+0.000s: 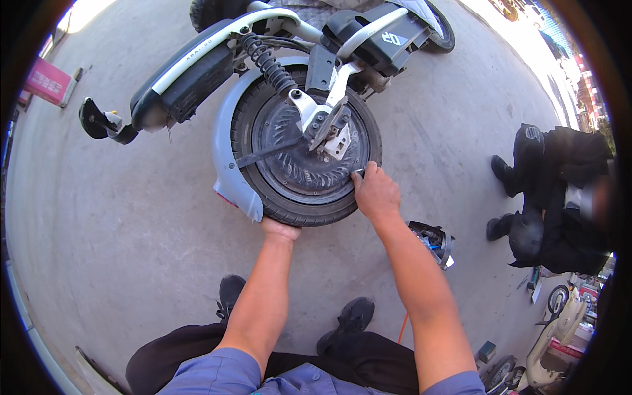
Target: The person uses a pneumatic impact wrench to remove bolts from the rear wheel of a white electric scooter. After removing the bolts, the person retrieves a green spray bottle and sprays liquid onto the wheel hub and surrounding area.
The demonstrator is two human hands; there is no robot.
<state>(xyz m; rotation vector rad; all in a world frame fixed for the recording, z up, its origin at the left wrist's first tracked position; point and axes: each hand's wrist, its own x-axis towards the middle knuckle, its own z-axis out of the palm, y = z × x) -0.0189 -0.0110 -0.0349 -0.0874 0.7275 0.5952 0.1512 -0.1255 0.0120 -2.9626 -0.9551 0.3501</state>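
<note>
A black hub-motor wheel [309, 172] sits at the rear of a white and black scooter [181, 79] lying on its side. A pale blue-grey mudguard [228, 125] curves around the tyre's left side. My left hand [281, 228] is at the tyre's near edge, below the mudguard's tip, its fingers hidden behind the tyre. My right hand [376, 192] is closed at the wheel's right rim, thumb and fingers pinched together against the tyre's inner edge. Something small and shiny shows at the fingertips, too small to make out.
An open black container [431, 242] with blue things inside stands right of my forearm. At the right a person in dark clothes [559, 197] is close by. Another scooter [556, 336] is at the lower right. A pink box [50, 83] lies at the far left.
</note>
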